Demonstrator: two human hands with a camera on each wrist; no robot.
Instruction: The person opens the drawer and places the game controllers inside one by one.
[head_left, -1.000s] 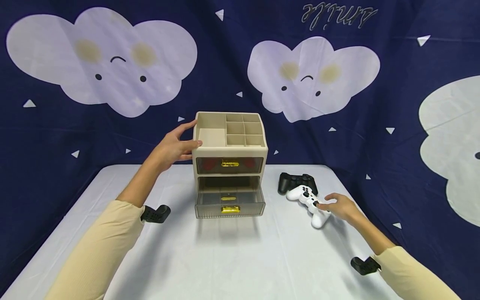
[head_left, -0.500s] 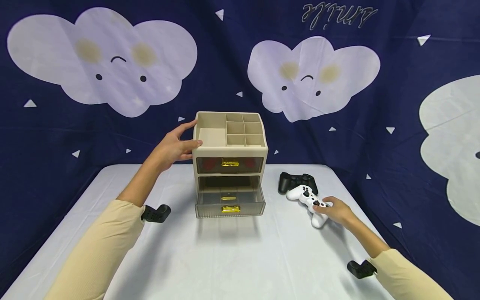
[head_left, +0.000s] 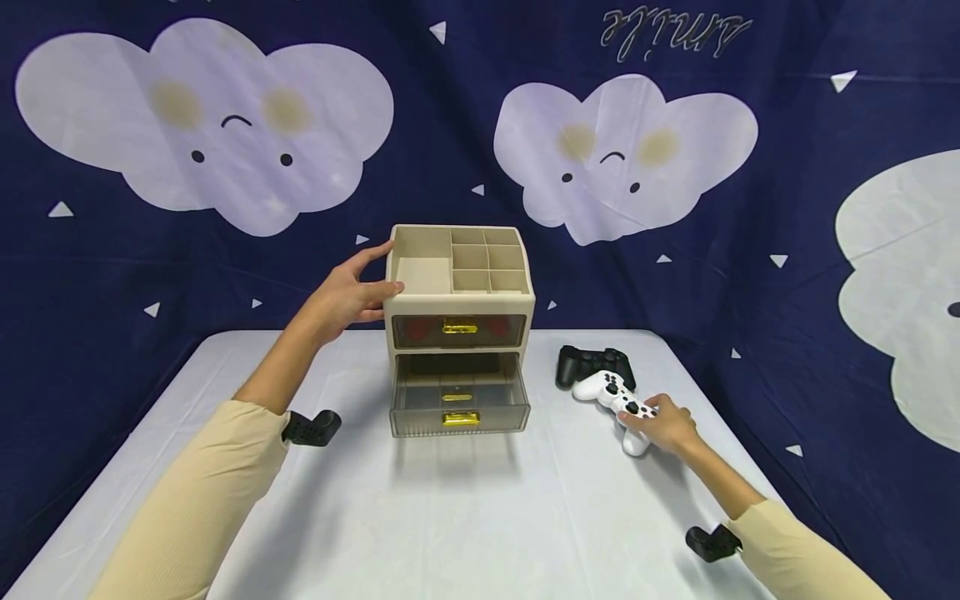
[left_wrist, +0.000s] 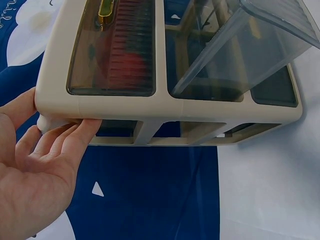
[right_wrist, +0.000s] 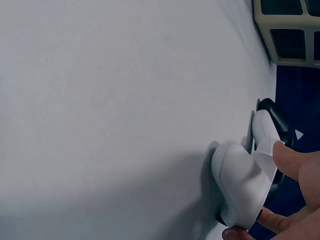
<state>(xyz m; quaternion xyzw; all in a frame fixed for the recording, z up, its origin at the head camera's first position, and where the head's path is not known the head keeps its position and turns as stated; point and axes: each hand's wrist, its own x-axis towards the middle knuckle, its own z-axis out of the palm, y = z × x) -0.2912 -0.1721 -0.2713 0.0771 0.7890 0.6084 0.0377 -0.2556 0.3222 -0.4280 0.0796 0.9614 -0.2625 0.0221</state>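
Observation:
A cream desktop organizer with smoky drawers stands at the back middle. Its lower drawer is pulled out; the drawer above is closed. My left hand holds the organizer's upper left side, thumb over the rim and fingers along the side wall, as the left wrist view also has it. At the right lies a white game controller, partly against a black game controller. My right hand grips the white one's near end, thumb on top and fingers around its far edge.
Open compartments line the organizer's top. A white cloth covers the table, its right edge close beside my right hand. A dark blue curtain with clouds hangs right behind the table.
My right hand has moved left and slightly down onto the white game controller and taken hold of its near end. My left hand and the organizer have stayed in place.

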